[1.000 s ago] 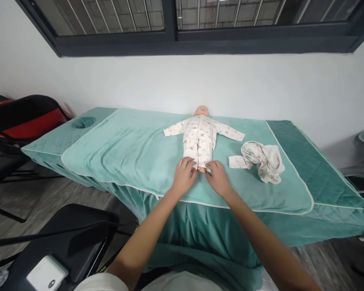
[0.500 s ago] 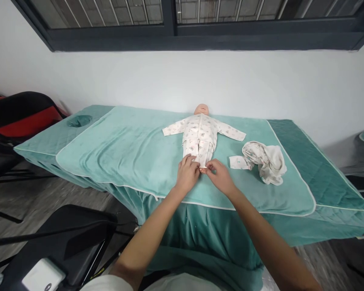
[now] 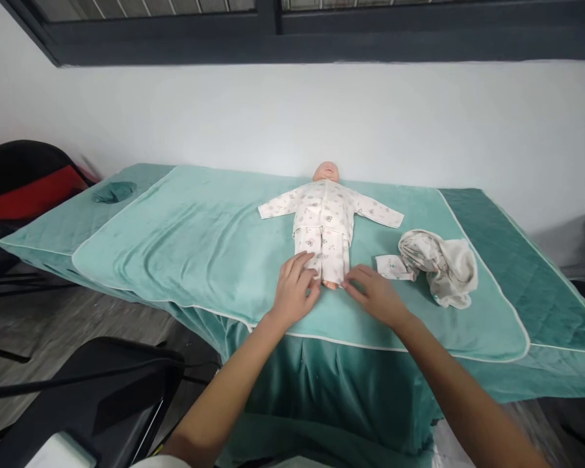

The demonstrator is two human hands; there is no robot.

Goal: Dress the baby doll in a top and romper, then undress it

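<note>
A baby doll [image 3: 326, 171] lies on its back in a white patterned long-sleeved top [image 3: 324, 207] and matching trousers [image 3: 333, 257]. Its arms are spread, and a bit of one foot [image 3: 330, 285] shows below a hem. My left hand [image 3: 295, 289] is curled over the lower end of the left trouser leg, thumb and fingers at the cloth, hiding that hem. At the outer edge of the right leg's hem, my right hand [image 3: 375, 294] pinches the cloth between thumb and finger.
A crumpled patterned baby garment [image 3: 441, 266] lies right of the doll. The bed has a green cover [image 3: 214, 240] and a face hole [image 3: 114, 192] at its left end. A black chair [image 3: 92, 396] with a white device [image 3: 61, 452] stands at front left. The wall [image 3: 273, 117] rises behind.
My hands have moved apart; the right shifted from the inner to the outer side of the trouser hem. The trouser leg ends look more spread out. The view has tilted down and closer.
</note>
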